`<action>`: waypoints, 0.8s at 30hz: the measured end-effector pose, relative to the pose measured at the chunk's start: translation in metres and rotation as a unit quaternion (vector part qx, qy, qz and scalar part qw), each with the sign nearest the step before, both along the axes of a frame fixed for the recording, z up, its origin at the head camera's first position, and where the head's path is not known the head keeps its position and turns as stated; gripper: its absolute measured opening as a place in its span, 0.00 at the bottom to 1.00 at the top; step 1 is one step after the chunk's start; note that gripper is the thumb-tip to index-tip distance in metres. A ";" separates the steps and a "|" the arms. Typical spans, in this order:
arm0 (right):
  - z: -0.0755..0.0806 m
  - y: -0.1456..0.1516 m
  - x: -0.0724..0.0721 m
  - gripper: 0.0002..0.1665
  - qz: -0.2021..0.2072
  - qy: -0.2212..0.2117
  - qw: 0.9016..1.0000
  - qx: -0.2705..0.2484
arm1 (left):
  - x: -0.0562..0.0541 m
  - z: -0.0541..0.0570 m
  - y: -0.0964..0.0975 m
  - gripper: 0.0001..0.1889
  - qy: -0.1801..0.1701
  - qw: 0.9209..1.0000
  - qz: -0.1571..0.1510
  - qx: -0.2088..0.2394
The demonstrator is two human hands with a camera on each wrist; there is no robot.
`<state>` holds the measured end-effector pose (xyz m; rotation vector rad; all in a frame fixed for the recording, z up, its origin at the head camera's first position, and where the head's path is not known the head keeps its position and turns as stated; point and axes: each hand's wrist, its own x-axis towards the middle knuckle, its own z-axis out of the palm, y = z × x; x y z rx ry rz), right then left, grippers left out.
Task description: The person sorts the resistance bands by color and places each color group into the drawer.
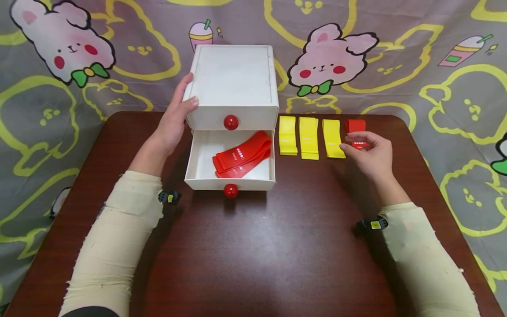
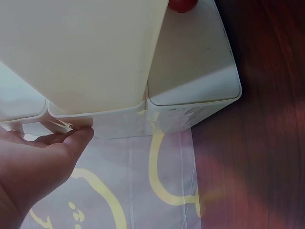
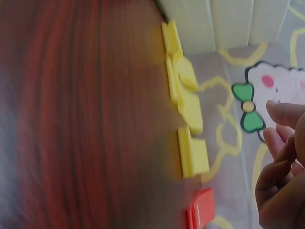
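Note:
On the left side of a white two-drawer cabinet, my left hand rests its thumb on the top front edge, with fingers along the side wall. Its lower drawer is pulled out. Folded red resistance bands lie in it, overlapping. My right hand hovers over the table at the right, fingers bent loosely, thumb and index apart, holding nothing. Under it lies another folded red band, partly hidden by the fingers. Nearest to its fingertips is a folded yellow band.
Two more yellow bands lie between that one and the cabinet. The upper drawer is closed, with a red knob; the lower drawer has a similar knob. A patterned cloth hangs behind the dark wooden table.

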<state>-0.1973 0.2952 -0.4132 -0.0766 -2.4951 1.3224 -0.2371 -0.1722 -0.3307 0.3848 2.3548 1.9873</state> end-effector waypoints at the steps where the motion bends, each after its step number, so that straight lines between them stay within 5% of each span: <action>1: -0.001 0.003 -0.003 0.23 -0.004 -0.002 1.000 0.001 | 0.000 0.000 0.000 0.33 0.000 1.000 -0.001 0.001; 24: 0.000 0.052 -0.050 0.29 -0.029 -0.058 0.998 0.025 | -0.001 -0.002 -0.002 0.33 0.004 1.000 -0.001 -0.010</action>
